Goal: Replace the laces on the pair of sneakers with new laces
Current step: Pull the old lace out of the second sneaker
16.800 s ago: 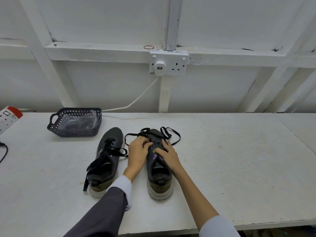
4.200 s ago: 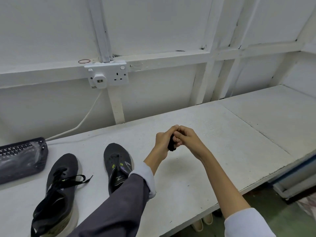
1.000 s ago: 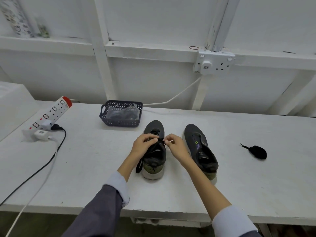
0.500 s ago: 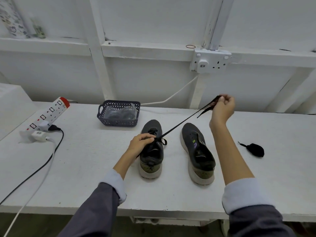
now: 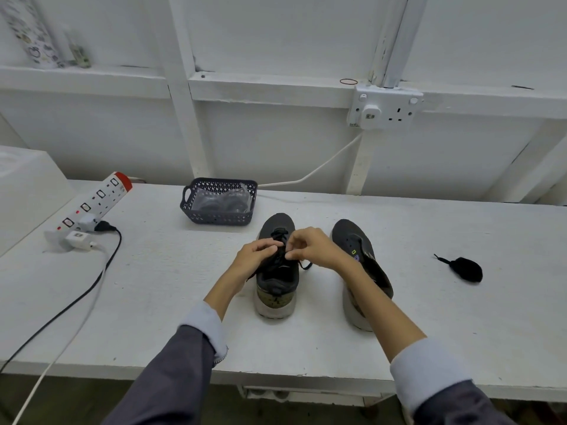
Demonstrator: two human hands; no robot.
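Two dark grey sneakers stand side by side on the white table [image 5: 153, 286], toes pointing away from me. The left sneaker [image 5: 277, 286] still carries its black lace [image 5: 277, 236]. My left hand [image 5: 253, 256] and my right hand [image 5: 311, 246] meet over its lacing, each pinching the black lace with fingertips. A short lace end [image 5: 305, 265] hangs off the shoe's right side. The right sneaker [image 5: 365, 271] has bare eyelets and no lace. A bundled black lace [image 5: 464, 269] lies on the table to the far right.
A dark mesh basket [image 5: 219, 205] with clear plastic packets stands behind the shoes. A white power strip [image 5: 92, 207] with plugs and cables [image 5: 76, 299] lies at the left. A wall socket [image 5: 385, 108] is above the table. The table's front edge runs close to me.
My right hand, which had pulled the lace up and to the right, has come back down to the left sneaker. Both hands now pinch the lace over its eyelets.
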